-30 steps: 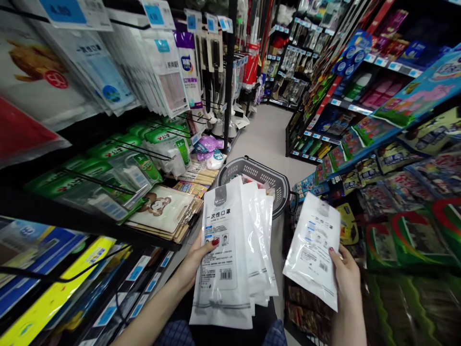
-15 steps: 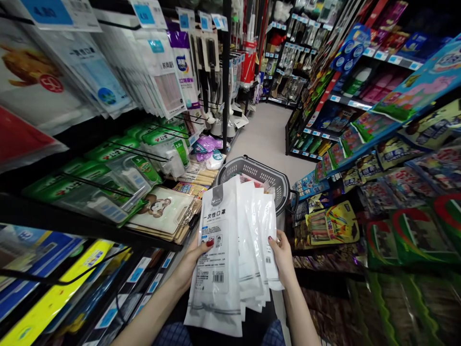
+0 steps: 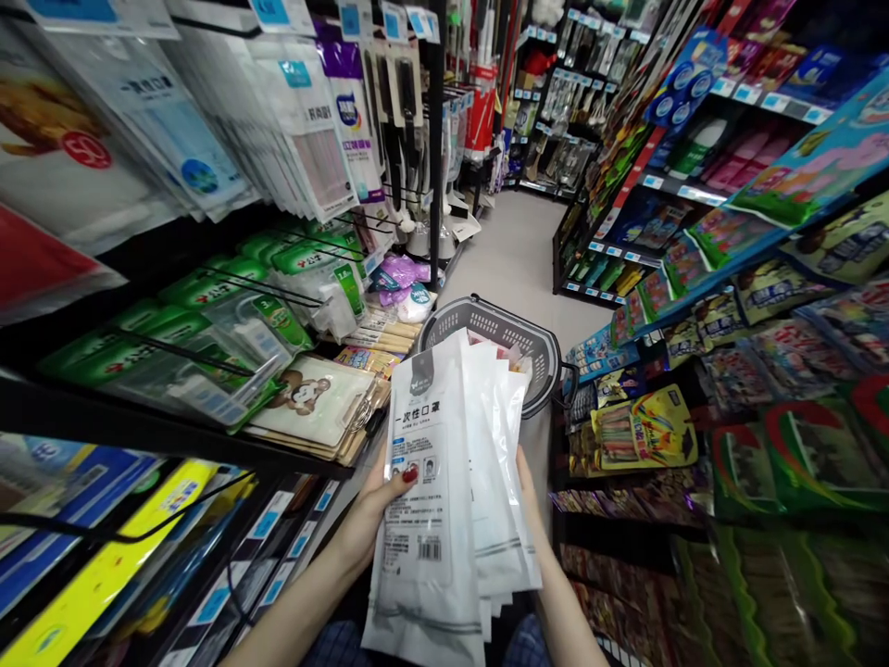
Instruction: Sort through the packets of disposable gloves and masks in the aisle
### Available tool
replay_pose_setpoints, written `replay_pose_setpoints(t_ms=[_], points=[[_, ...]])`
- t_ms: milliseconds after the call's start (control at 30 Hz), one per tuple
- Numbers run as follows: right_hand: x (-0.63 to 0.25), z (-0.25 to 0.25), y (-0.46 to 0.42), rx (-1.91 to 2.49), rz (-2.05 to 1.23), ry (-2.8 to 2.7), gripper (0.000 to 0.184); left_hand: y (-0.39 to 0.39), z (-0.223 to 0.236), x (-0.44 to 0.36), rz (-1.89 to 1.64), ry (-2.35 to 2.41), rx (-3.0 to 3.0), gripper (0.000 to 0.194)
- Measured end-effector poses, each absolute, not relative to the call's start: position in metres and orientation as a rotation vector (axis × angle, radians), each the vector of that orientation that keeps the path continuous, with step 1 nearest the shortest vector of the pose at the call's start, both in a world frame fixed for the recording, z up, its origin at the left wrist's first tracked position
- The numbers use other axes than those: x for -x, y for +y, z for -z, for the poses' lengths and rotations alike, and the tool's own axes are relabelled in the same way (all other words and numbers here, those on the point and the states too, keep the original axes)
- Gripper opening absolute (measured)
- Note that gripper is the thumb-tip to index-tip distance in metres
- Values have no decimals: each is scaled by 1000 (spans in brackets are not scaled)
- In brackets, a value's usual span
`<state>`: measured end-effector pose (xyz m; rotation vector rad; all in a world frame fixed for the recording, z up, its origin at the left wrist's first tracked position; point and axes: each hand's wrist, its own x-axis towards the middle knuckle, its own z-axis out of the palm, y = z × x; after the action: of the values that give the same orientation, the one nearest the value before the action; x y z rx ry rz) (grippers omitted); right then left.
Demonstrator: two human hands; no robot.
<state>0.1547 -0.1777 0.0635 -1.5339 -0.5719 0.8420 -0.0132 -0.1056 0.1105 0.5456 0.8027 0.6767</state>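
Observation:
A fanned stack of white disposable mask packets (image 3: 434,482) is held in front of me, grey-tabbed and printed with a barcode. My left hand (image 3: 379,496) grips its left side, the red-nailed thumb pressed across the front packet. At the right edge, my right hand (image 3: 526,486) reaches behind the packets, which hide its fingers; its grip cannot be made out. Beyond the stack stands a grey shopping basket (image 3: 548,347), and the packets' upper ends overlap its near side. Some packaged goods (image 3: 518,357) show inside the basket.
On the left, hooks carry more mask packets (image 3: 323,139) and green-carded packs (image 3: 208,292), with clipboards (image 3: 312,398) lying below. Snack bags (image 3: 645,426) hang close on the right. A grey aisle floor (image 3: 518,232) runs forward between the shelves.
My right hand brought a separate packet in from the right to the stack's right edge. Now that hand has slipped behind the stack. My left hand keeps its hold.

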Motion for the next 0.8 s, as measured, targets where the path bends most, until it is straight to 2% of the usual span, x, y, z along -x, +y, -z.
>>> replay_pose_setpoints(t_ms=[100,267,400,533,600,800], points=[[-173,-76,-182,1608,-826,-564,33,-107,-108,13,-676,794,-586,85],[-179,-130,-206,1688,-377,-804,29,-110,-110,8,-685,740,-660,83],[-156,-172,-208,1886,-546,-1159,28,-110,-116,4,-696,738,-691,86],[-142,-175,-195,1944,-653,-1149,22,-112,-120,6,-705,767,-660,90],[-141,-168,-192,1883,-688,-1117,17,-112,-118,8,-709,748,-559,82],[-152,-155,-195,1521,-960,-735,23,-107,-110,10,-765,835,-540,55]])
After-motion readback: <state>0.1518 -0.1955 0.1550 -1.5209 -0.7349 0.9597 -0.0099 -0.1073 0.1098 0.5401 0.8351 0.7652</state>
